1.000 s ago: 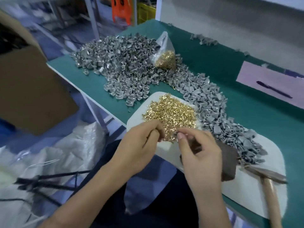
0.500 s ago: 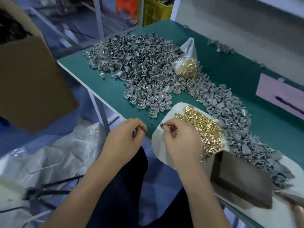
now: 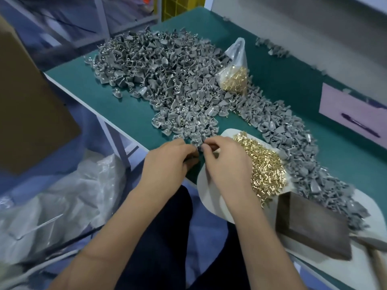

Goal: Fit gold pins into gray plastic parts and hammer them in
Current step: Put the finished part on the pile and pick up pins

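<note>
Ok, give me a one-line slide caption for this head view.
Both hands, left hand and right hand, meet fingertip to fingertip at the green bench edge, between the gray plastic parts and loose gold pins.

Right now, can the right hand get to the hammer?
Probably yes. The hammer lies in the open at the near right, past the dark block, with nothing over it. But the right hand is busy pinching something small with the left hand.

Shiny gold metal pins [image 3: 262,170]; matt gray plastic parts [image 3: 159,76]; glossy clear plastic bag [image 3: 236,59].
</note>
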The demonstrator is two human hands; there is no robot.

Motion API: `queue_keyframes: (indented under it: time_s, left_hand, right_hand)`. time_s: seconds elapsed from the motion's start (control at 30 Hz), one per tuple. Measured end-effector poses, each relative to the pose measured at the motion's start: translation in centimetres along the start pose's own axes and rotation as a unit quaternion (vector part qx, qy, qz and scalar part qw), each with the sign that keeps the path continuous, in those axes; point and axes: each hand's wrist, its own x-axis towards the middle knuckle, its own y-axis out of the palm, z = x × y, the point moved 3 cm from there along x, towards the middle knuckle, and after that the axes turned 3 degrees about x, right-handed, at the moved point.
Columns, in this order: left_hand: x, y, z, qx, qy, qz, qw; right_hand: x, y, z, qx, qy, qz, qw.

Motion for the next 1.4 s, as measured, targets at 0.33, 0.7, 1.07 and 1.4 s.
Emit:
queue_keyframes:
  time_s: [0.33,0.7,1.07,1.4]
  left_hand:
    - [1.1,-0.5,-0.5,0.038,0.051,0.050,0.997]
    - [-0.5,-0.1,-3.7,-0.240,0.040,0.012,0.970]
    - [-2.6,4.1,-18.1,-0.520,0.088,0.253,0.811]
    - [2.4,7.6,-26.9,-0.204,0.233,0.213,0.927]
  right_hand:
    - [-2.3,-2.4,-2.0,0.034,0.034,-0.053,0.997]
    - [-5.9,-5.2,-3.2,0.205,-0.034,-0.049,0.977]
    - [-14.5,-12.6,-12.7,0.284,0.046,-0.246,0.926]
    - [-18.0,-14.3,-20.5,0.302,0.209,-0.339,0.866]
